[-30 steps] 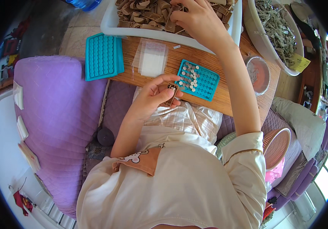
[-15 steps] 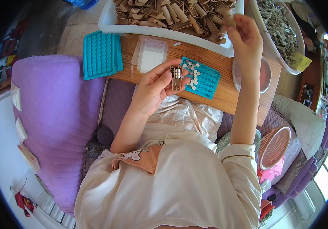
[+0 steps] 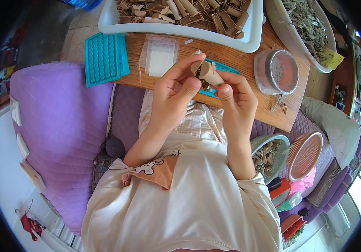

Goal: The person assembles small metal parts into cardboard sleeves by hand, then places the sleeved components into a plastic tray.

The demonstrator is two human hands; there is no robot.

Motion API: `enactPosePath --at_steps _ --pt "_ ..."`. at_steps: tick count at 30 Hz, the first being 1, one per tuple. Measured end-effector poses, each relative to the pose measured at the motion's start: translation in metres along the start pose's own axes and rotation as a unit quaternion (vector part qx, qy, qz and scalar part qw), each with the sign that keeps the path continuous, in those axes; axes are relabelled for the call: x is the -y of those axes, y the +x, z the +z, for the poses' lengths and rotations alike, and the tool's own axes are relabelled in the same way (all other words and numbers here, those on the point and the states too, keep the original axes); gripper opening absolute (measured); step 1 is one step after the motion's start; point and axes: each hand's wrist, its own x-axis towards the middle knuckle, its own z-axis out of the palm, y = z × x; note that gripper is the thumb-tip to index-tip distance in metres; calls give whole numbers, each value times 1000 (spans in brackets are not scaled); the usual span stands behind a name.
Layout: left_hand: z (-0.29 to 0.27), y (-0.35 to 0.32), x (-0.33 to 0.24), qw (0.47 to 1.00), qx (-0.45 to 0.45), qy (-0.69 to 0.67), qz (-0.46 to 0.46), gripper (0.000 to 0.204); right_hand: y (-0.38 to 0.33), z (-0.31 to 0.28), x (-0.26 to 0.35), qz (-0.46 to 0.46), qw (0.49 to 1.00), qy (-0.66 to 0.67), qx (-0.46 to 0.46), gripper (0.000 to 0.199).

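Both hands meet over the near edge of the table, pressed close together. My left hand (image 3: 174, 90) is closed on a small open brown plastic casing (image 3: 205, 84), mostly covered now; metal bits showed in it in the earlier view. A tan, rounded plastic shell (image 3: 210, 74) is pinched in my right hand (image 3: 238, 98) and lies tilted against the casing. Whether the two parts are joined, I cannot tell. Behind the fingers sits a teal moulded tray (image 3: 226, 69), largely hidden along with the small round silvery discs on it.
A white bin (image 3: 180, 32) of brown shells stands at the back. Left of centre are stacked teal trays (image 3: 105, 56) and clear plastic bags (image 3: 160, 56). A round clear tub (image 3: 293, 82) stands right, near another bin (image 3: 278, 19). Two baskets, green (image 3: 280, 168) and pink (image 3: 304, 156), sit lower right.
My right hand has come down from the white bin with a tan shell and brought it to the casing in my left hand. The casing has turned in my left fingers.
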Motion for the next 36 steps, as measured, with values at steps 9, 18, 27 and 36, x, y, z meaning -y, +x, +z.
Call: enactPosePath --at_steps 9,18,27,36 --pt "16 -6 9 996 34 17 77 33 -14 5 -27 -78 989 -68 -101 21" --pt "22 -7 8 992 35 110 51 43 -15 -1 -19 -73 977 -171 -104 10" --pt "23 -7 21 913 20 317 256 38 -16 -8 -18 -92 973 -213 -18 21" --pt "23 -4 24 957 65 250 132 53 -10 -4 -35 -204 945 -257 -12 22"
